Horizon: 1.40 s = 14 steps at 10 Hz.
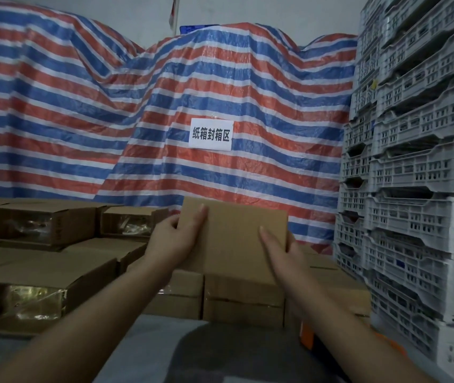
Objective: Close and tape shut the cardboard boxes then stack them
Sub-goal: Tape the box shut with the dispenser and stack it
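Note:
A plain brown cardboard box [231, 239] is held up in front of me, its broad face toward the camera. My left hand [176, 236] grips its left edge, thumb on the near face and fingers behind. My right hand [278, 250] grips the right edge in the same way. Below the held box stand closed cardboard boxes [243, 299] with clear tape along their seams. To the left lie more cardboard boxes [43, 225] in two tiers, their ends showing shiny clear tape.
A red, blue and white striped tarpaulin [165, 106] hangs behind, with a white paper sign [211, 134] on it. Stacked grey plastic crates [419, 175] form a wall on the right. A grey surface [148, 349] lies below my arms, an orange object [307, 338] at its right.

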Each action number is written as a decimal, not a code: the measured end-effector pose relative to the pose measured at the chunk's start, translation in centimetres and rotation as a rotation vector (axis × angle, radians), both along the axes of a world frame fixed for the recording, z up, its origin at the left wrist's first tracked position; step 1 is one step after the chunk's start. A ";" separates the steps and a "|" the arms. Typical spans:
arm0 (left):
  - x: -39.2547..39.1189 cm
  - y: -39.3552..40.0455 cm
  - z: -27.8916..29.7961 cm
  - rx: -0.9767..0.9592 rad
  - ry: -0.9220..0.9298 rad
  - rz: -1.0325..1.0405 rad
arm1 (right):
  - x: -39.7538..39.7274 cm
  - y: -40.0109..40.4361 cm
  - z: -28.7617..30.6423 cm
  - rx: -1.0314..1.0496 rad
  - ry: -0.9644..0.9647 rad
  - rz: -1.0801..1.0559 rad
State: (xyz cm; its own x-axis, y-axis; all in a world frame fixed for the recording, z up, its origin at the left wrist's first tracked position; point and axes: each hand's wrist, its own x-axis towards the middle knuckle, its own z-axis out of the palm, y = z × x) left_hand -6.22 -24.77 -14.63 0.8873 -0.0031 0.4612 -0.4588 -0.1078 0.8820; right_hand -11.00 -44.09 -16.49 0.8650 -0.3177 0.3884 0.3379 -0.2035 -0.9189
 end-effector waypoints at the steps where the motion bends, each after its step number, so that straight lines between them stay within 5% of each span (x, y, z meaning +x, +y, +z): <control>1: 3.9 0.4 3.3 0.040 -0.010 -0.068 | 5.6 -0.9 3.7 0.056 0.005 -0.034; 4: 21.3 -1.7 6.3 -0.050 0.199 0.043 | 22.8 -1.6 8.2 0.184 0.306 0.114; 8: 37.5 -1.8 4.6 -0.067 0.484 0.082 | 37.3 -1.1 7.2 0.038 0.527 0.133; 11: 41.2 -1.6 3.0 0.102 0.528 0.126 | 41.7 -1.2 4.5 0.061 0.580 0.085; 14: 38.6 -2.1 4.5 0.090 0.569 0.156 | 39.5 -0.7 5.9 -0.189 0.678 -0.008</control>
